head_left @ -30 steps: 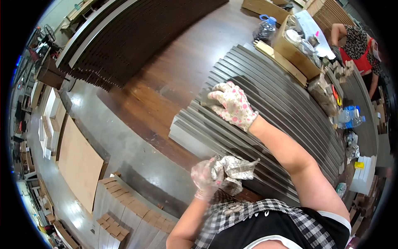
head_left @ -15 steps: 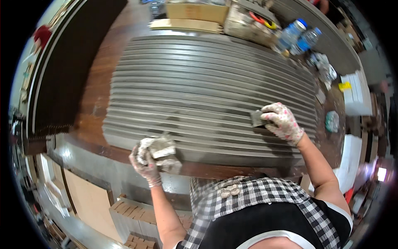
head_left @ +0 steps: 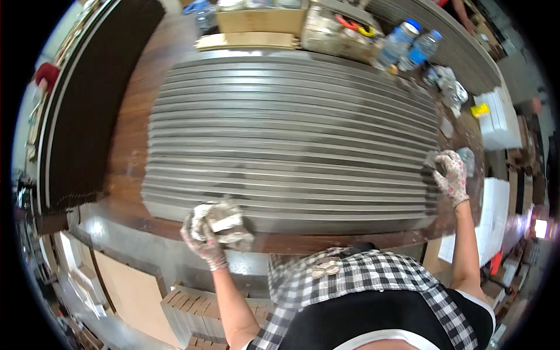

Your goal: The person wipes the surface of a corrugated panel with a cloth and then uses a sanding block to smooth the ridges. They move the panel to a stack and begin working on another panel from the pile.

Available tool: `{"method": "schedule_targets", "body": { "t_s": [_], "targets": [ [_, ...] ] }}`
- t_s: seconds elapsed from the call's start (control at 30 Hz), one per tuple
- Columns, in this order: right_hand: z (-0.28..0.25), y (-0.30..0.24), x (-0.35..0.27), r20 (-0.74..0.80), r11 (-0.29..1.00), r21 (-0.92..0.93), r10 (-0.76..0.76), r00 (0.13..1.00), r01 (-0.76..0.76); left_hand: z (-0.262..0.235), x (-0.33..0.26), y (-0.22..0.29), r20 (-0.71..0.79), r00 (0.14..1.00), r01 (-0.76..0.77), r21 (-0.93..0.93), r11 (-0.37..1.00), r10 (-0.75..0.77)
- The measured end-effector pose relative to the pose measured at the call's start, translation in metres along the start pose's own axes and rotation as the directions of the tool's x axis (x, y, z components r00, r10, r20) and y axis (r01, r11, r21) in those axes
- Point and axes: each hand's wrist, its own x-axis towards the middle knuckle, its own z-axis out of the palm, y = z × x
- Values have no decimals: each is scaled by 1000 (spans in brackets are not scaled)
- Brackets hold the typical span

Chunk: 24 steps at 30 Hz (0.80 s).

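Observation:
Long grey strips (head_left: 291,140) lie side by side across a brown table, their ridges running left to right. My left hand (head_left: 204,242), in a spotted white glove, is closed on a crumpled, stained rag (head_left: 228,224) at the near left edge of the strips. Out at the right ends of the strips is my right hand (head_left: 454,178), in a matching glove. Its fingers are bent around a small grey pad (head_left: 431,160), blurred and partly hidden, whose exact kind I cannot make out.
At the back stand a cardboard box (head_left: 259,21), a grimy container (head_left: 332,32) and water bottles (head_left: 396,45). Crumpled clear plastic (head_left: 452,93) lies at the right. Dark stacked strips (head_left: 87,111) line the left side. A person's arm (head_left: 464,14) shows at the far right.
My right hand has moved right with the grey pad, from over the strips to their right ends. My left hand keeps the rag at nearly the same place. The view has shifted slightly.

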Motion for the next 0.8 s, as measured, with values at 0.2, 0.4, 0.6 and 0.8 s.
{"method": "schedule_targets", "body": {
  "t_s": [0.2,0.4,0.6,0.8],
  "targets": [
    [59,-306,167,-242,677,482,-508,827,557,0,3,4,-8,994,-112,107,988,113],
    [92,-532,245,-372,316,602,-702,608,733,-1,-2,8,27,993,-122,176,977,119],
    [91,-552,253,-235,443,523,-746,623,728,3,-6,11,28,994,-109,185,977,106],
    [73,-430,206,-214,462,472,-766,606,750,4,3,16,-30,984,-167,143,976,173]
  ]
}}
